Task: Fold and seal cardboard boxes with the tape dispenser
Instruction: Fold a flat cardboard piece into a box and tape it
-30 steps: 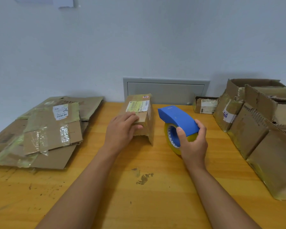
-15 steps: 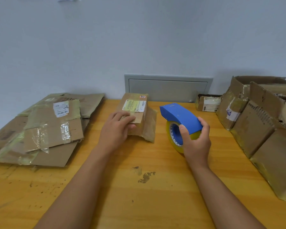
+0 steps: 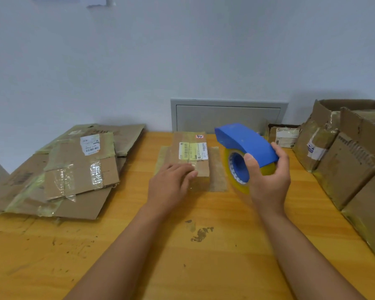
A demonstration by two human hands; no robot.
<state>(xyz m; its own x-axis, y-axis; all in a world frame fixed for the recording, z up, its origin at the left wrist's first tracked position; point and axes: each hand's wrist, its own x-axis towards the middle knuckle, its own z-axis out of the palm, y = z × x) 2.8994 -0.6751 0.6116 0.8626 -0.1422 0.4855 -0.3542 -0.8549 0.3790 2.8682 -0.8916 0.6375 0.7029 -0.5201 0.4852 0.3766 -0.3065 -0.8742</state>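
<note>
box: flattened cardboard box [image 3: 191, 158], long axis near-far, labelled, taped
left hand [image 3: 171, 187]: fingers flat on box
right hand [image 3: 268, 180]: fingers grip blue dispenser [image 3: 245, 144], nose far-left

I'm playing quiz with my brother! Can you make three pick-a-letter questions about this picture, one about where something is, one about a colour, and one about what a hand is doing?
1. Where is the pile of flat cardboard?
A. On the left of the table
B. On the floor
C. Under the tape dispenser

2. What colour is the tape dispenser?
A. Red
B. Blue
C. Green

3. What is the left hand doing?
A. Holding the tape dispenser
B. Waving in the air
C. Pressing on the small box

Answers:
1. A, the pile lies on the left side of the table.
2. B, its cover is blue over a yellowish roll.
3. C, the fingers lie on the box, while the right hand grips the dispenser.
</note>
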